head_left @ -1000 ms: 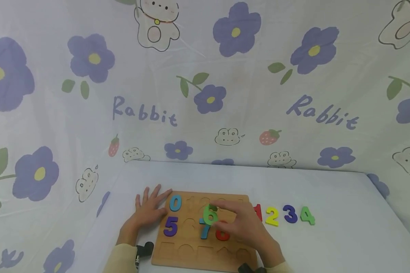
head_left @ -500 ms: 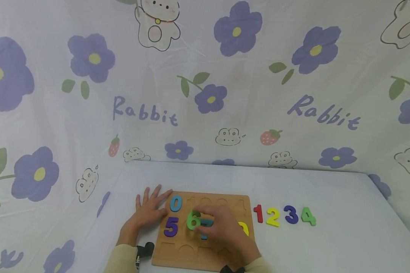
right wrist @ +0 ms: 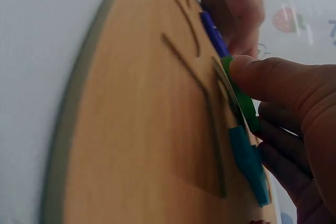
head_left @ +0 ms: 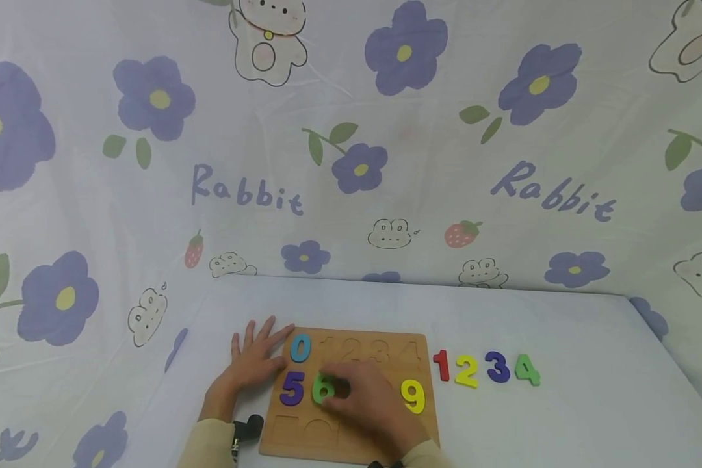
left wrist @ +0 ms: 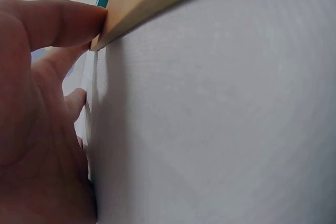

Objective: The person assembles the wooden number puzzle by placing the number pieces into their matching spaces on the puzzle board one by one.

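Observation:
My right hand (head_left: 365, 395) pinches a green number 6 (head_left: 316, 389) between thumb and fingers, over the second row of a wooden number board (head_left: 304, 448). In the right wrist view the thumb lies on the green 6 (right wrist: 242, 98), close against the board beside a teal number 7 (right wrist: 248, 165). My left hand (head_left: 256, 361) rests on the table with fingers spread, its thumb touching the board's left edge, as the left wrist view also shows. A blue 0 (head_left: 294, 349) and purple 5 (head_left: 298, 389) sit at the board's left side; a yellow 9 (head_left: 419, 398) at its right.
Right of the board, a red 1 (head_left: 442, 365), yellow 2 (head_left: 467, 375), dark blue 3 (head_left: 502, 368) and green 4 (head_left: 529, 373) lie in a row on the white table (head_left: 608, 390). A patterned cloth (head_left: 433, 130) hangs behind.
My right hand has moved left and down with the green 6, from over the 7 to beside the purple 5. The yellow 9 and red 1 are uncovered. My left hand stays put.

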Motion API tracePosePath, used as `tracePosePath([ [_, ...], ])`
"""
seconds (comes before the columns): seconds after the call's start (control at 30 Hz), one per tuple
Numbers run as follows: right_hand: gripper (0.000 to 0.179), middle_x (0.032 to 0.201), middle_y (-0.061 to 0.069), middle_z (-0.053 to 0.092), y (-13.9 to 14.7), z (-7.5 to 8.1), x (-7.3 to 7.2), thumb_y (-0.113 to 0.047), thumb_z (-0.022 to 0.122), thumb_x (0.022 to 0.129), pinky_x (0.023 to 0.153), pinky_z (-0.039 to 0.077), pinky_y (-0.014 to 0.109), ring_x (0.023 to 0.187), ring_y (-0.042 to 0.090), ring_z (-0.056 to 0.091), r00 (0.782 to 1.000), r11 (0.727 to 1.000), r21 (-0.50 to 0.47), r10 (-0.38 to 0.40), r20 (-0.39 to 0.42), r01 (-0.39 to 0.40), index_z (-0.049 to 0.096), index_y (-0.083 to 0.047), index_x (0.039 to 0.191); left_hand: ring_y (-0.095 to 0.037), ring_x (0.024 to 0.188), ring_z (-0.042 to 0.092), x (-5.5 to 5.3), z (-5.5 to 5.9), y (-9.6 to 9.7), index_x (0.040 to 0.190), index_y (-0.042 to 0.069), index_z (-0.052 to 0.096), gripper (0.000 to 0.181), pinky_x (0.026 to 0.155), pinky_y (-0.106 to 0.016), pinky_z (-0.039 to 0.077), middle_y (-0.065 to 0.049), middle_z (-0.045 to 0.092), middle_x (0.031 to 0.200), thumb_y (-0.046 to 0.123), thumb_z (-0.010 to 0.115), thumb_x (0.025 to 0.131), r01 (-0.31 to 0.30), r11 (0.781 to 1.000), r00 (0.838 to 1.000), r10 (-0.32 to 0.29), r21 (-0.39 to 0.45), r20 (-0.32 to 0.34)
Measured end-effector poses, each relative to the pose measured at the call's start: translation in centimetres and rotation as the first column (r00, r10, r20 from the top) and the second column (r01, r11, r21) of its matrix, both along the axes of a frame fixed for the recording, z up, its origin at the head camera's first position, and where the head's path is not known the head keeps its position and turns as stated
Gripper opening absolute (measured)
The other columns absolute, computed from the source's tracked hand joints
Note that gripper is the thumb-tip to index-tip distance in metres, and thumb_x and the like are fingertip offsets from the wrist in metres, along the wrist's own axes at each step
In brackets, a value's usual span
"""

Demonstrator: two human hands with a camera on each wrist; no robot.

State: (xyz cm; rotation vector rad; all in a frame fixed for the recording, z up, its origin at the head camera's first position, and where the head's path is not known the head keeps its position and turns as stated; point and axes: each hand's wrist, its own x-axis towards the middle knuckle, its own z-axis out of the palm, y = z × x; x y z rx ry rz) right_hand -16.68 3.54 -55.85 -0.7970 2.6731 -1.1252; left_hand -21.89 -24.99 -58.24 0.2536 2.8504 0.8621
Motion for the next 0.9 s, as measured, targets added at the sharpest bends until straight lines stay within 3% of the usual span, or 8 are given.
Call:
tracePosePath([
  [0.2, 0.051, 0.138, -0.009, 0.077, -0.3, -0.6, -0.1, -0.027, 0.089, 0.092, 0.116, 0.056, 0.043, 0.131, 0.014, 0.071, 0.999, 0.999, 0.018, 0.028, -0.021, -0.028, 0.075, -0.022, 0.141, -0.059, 0.166, -0.008, 0.2, 0.7, 0.2, 0.168, 0.026, 0.047, 0.073, 0.125, -0.082, -0.015, -0.022, 0.016, 0.183, 0.024, 0.064, 0.097, -0.001, 1.000, 1.000, 0.001, -0.025, 0.024],
  [0.43, 0.053, 0.137, -0.008, 0.077, -0.4, -0.7, -0.1, -0.029, 0.090, 0.091, 0.113, 0.058, 0.041, 0.128, 0.012, 0.072, 0.996, 0.998, 0.030, 0.049, -0.078, -0.047, 0.075, -0.020, 0.141, -0.060, 0.166, -0.006, 0.1, 0.3, 0.2, 0.167, 0.024, 0.048, 0.074, 0.125, -0.082, -0.014, -0.024, 0.017, 0.182, 0.025, 0.064, 0.095, -0.005, 1.000, 1.000, 0.005, -0.010, -0.001],
  [0.53, 0.055, 0.141, -0.011, 0.075, 0.1, -0.4, 0.3, -0.032, 0.089, 0.092, 0.116, 0.056, 0.044, 0.131, 0.014, 0.070, 0.999, 1.000, -0.013, 0.020, -0.034, -0.020, 0.073, -0.022, 0.143, -0.061, 0.165, -0.006, 0.1, 0.0, 0.1, 0.166, 0.024, 0.049, 0.074, 0.125, -0.082, -0.014, -0.025, 0.019, 0.182, 0.025, 0.065, 0.094, -0.003, 1.000, 1.000, 0.003, 0.004, -0.014],
  [0.7, 0.056, 0.146, -0.011, 0.072, 2.9, 1.0, 0.8, -0.036, 0.086, 0.095, 0.114, 0.057, 0.049, 0.134, 0.017, 0.068, 0.997, 0.994, -0.098, -0.039, 0.059, 0.044, 0.071, -0.026, 0.148, -0.059, 0.166, -0.007, -0.1, -0.5, 0.0, 0.167, 0.025, 0.048, 0.075, 0.125, -0.080, -0.016, -0.024, 0.017, 0.182, 0.026, 0.064, 0.094, -0.006, 1.000, 1.000, 0.006, 0.012, -0.015],
  [0.9, 0.054, 0.140, -0.010, 0.076, 8.8, 3.0, 1.2, -0.034, 0.091, 0.091, 0.110, 0.060, 0.051, 0.133, 0.020, 0.072, 0.990, 0.990, -0.060, -0.129, -0.058, 0.125, 0.075, -0.029, 0.142, -0.059, 0.166, -0.008, -0.2, -1.1, -0.2, 0.168, 0.024, 0.047, 0.074, 0.124, -0.081, -0.018, -0.023, 0.016, 0.183, 0.026, 0.064, 0.096, -0.005, 1.000, 0.999, 0.006, 0.025, -0.032],
])
